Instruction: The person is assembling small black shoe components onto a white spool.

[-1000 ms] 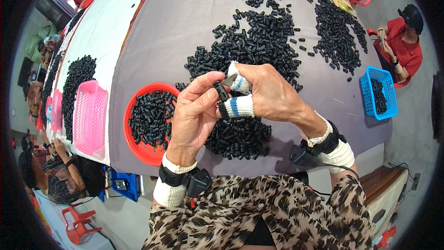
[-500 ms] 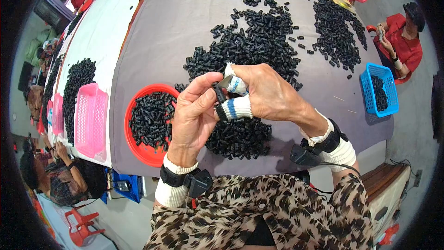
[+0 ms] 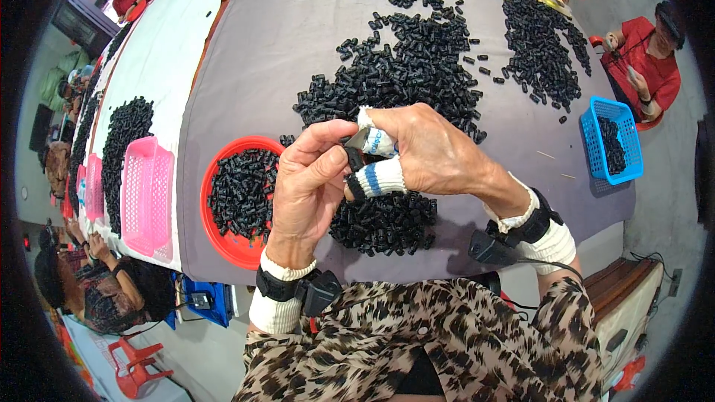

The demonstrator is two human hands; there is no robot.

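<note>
While a grey-covered table (image 3: pixel 261 52) spread across most of the view, a co-worker in red (image 3: pixel 646 63) sat at its right side, and a long heap of black parts (image 3: pixel 406 67) ran down its middle. A pink basket (image 3: pixel 149 197) of openwork plastic stood at the left, partly over a neighbouring white cover (image 3: pixel 160 52); a round red basin (image 3: pixel 205 205), filled with more black parts, sat just beside the left hand, and a blue basket (image 3: pixel 617 173) with some in it stood near the right edge. A smaller pile (image 3: pixel 383 223) lay below the hands, close to the near edge. The right hand (image 3: pixel 428 145) was curled over, a white wrap (image 3: pixel 381 144) on its thumb and a blue-striped band (image 3: pixel 381 177) around a finger, and it gripped a thin grey blade that protruded toward the left fingertips. The left hand (image 3: pixel 313 171) kept a narrow pinch of thumb and forefinger on one black piece (image 3: pixel 355 158), which was above the table between the two hands, partly hidden. The blade (image 3: pixel 360 138) lay against or just beside that piece; which of the two could not be told.
</note>
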